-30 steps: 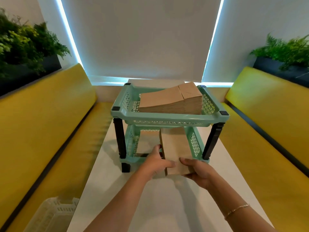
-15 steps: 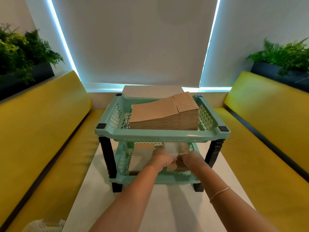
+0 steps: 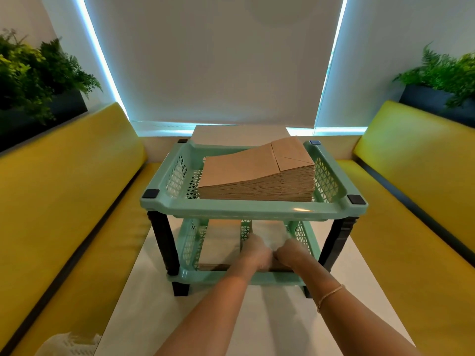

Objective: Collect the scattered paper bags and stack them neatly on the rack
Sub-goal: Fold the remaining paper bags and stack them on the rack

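Note:
A mint-green two-tier rack stands on the white table. Its top tier holds a thick, neat stack of brown paper bags. Both my hands reach into the lower tier. My left hand and right hand sit close together with fingers curled on the near end of a bundle of paper bags, which is blurred and lies in the right half of that tier. Another brown stack lies to its left in the lower tier.
Yellow benches run along the left and right of the table. A white lattice basket sits on the left bench near the bottom edge. Planters with green plants stand behind both backrests.
Both hands have carried the bundle of bags forward from the table in front of the rack into the lower tier. The camera has moved closer and lower.

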The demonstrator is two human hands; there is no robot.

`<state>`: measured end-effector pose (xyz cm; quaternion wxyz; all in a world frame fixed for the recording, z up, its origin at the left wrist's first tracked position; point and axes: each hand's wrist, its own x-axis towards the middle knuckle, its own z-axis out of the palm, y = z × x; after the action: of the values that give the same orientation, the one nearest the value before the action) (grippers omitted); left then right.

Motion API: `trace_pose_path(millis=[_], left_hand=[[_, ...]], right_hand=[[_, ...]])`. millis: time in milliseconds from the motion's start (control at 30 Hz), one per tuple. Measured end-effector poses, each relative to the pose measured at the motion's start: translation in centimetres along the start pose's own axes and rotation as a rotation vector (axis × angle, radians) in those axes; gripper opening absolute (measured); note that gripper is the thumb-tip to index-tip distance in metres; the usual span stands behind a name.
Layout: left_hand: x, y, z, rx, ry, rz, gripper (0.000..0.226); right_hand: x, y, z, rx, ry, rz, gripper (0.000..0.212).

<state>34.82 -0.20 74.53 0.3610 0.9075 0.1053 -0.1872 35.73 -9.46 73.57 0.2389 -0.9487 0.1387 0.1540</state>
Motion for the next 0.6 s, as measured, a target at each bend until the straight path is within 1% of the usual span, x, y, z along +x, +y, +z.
trace_pose_path(millis=[67,167,200,267,367,433,467,500,567,600], left_hand=[[0.1,-0.1,0.4,-0.009,0.008,0.002,0.053],[0.2,-0.3,0.7,0.063,0.023,-0.008,0.066],[0.1,-0.3,0.7,0.077,0.027,-0.009,0.071],[-0.2,0.0,0.8,0.060,0.030,-0.022,0.074],[-0.8,0.4,0.8,0.067,0.111,-0.022,0.071],[-1.7,0.3,0.8,0.023,0.171,0.021,0.055],[-2.1,0.1,0.7,0.009,0.186,0.041,0.048],[-2.7,-0.1,0.4,0.017,0.195,0.048,0.044],[-4.1,-0.7,-0.3,0.028,0.197,0.062,0.043],[-4.8,-1.3,-0.4,0.041,0.204,0.070,0.043]], right_hand=[[0.4,0.1,0.2,-0.084,0.003,-0.038,0.034],[0.5,0.2,0.7,-0.157,0.019,-0.063,0.030],[0.7,0.4,1.0,-0.159,0.032,-0.066,0.028],[0.7,0.5,1.2,-0.126,0.030,-0.043,0.026],[0.1,0.4,1.2,-0.081,0.052,-0.049,0.024],[-0.9,0.2,0.8,-0.008,0.106,-0.041,0.026],[-1.4,0.2,0.5,0.032,0.150,-0.052,0.029],[-2.3,0.0,0.0,0.068,0.158,-0.032,0.034],[-4.3,-0.2,-0.9,0.114,0.173,-0.032,0.043],[-5.4,-0.2,-1.0,0.094,0.183,-0.043,0.046]])
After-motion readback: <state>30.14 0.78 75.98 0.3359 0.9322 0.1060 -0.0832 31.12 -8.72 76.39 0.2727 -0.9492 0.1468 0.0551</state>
